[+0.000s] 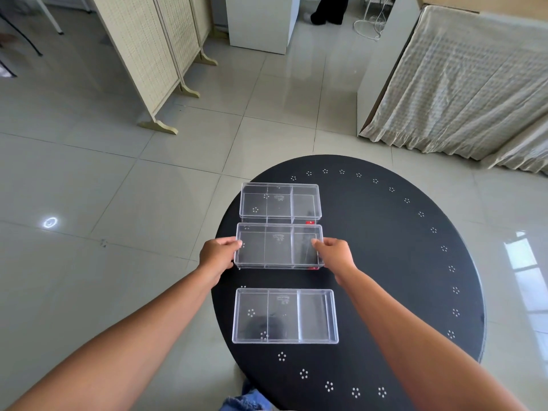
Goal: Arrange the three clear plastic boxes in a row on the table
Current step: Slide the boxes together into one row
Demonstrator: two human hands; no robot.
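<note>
Hands grip the middle box (pixel 278 246) by its short ends: left hand (pixel 218 256) on the left end, right hand (pixel 335 253) on the right. Far box (pixel 280 203) just beyond it, near box (pixel 284 315) apart, all on the black round table (pixel 385 262).

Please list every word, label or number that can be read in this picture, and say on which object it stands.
None can be read.
Moulded marks in the far box, middle box and near box: too small.
Red stickers on far and middle boxes: blurred.
</note>
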